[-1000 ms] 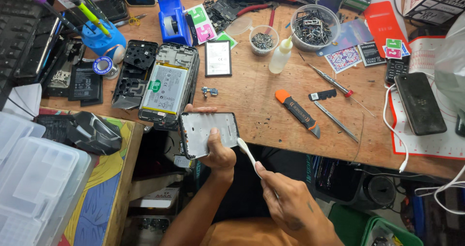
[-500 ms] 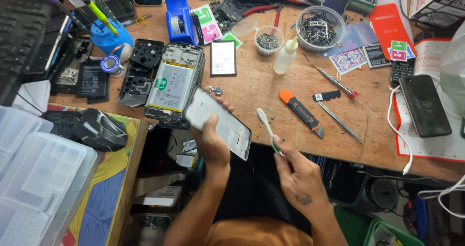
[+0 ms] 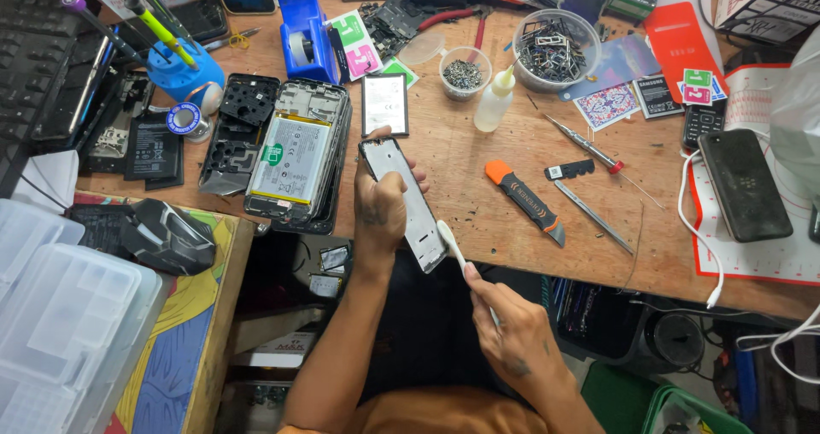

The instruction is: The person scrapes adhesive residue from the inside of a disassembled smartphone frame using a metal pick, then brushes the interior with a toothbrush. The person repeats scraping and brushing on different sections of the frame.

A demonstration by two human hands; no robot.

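Observation:
My left hand (image 3: 381, 205) grips a phone frame (image 3: 413, 203), a long pale panel with a dark rim, held lengthwise over the front edge of the wooden workbench (image 3: 478, 195). My right hand (image 3: 512, 336) holds a white toothbrush (image 3: 455, 255) by its handle. The brush head touches the near lower corner of the phone frame. An opened phone with a bare battery (image 3: 295, 156) lies on the bench just left of my left hand.
An orange-handled knife (image 3: 524, 200) and metal tweezers (image 3: 593, 216) lie right of the frame. A small dropper bottle (image 3: 495, 101), bowls of screws (image 3: 465, 72) and parts (image 3: 555, 48), a blue tape dispenser (image 3: 306, 32) and a black phone (image 3: 744, 184) crowd the bench. Clear plastic boxes (image 3: 60, 331) sit at left.
My left hand has turned the phone frame from crosswise to lengthwise and lifted it over the bench edge. The toothbrush has come back against the frame's near corner.

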